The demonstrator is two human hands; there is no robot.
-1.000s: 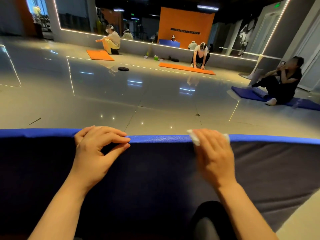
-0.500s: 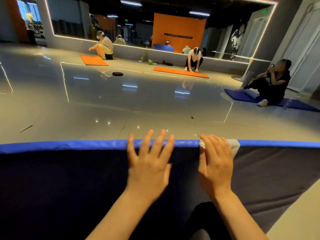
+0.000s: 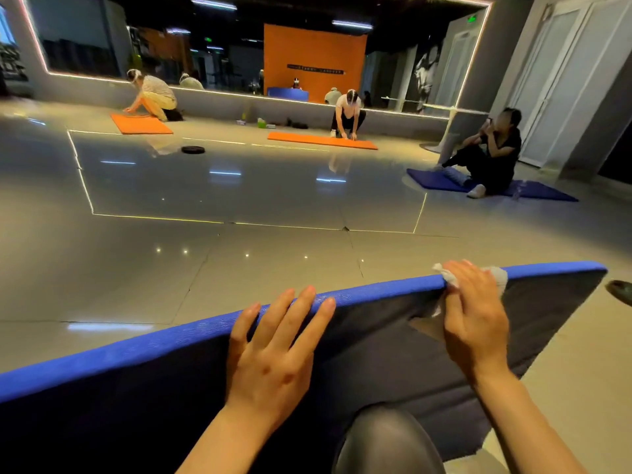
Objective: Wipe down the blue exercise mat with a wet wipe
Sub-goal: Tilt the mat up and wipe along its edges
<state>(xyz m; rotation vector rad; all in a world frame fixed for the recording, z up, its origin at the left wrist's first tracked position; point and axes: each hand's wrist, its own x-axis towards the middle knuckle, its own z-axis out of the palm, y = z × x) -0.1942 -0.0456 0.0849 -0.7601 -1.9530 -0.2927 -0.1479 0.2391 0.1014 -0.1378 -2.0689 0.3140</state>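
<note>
Right hand (image 3: 473,316) grips a white wipe (image 3: 497,277) folded over the top edge of the blue mat (image 3: 171,347), fingers curled round it. Mat stands on edge in front of the person, long axis running left-right, top edge rising toward the right. Left hand (image 3: 273,354) lies flat on the mat's dark face, fingers straight, tips at the blue edge. Versus half a second ago, the right hand is farther right along the edge.

The mat (image 3: 171,398) stands on edge across the near floor (image 3: 239,200). The left hand (image 3: 273,354) rests on its top edge, left of the right hand (image 3: 475,323), which presses the wipe (image 3: 497,277) there.
</note>
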